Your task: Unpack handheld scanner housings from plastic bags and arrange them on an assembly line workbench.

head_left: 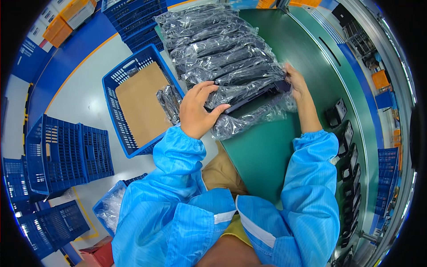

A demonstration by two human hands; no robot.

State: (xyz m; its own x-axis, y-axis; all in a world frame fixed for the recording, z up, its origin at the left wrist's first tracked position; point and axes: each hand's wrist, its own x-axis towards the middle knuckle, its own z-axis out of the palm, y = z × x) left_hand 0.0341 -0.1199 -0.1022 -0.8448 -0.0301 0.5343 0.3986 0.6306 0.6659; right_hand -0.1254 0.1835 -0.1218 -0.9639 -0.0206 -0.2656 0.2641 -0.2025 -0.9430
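A long dark plastic part lies partly out of a clear plastic bag at the near end of a row of similar bagged parts. My left hand grips the part's left end, thumb on its near edge and fingers over the far side. At the right end, my right hand has its fingers closed on the part and the clear film around it; the fingertips are partly hidden. Crumpled film bunches along the near side of the part.
The row rests on a green worktable. A blue crate on the left holds a cardboard sheet and bagged dark pieces. Stacked blue crates stand farther left. Several dark devices line the table's right side.
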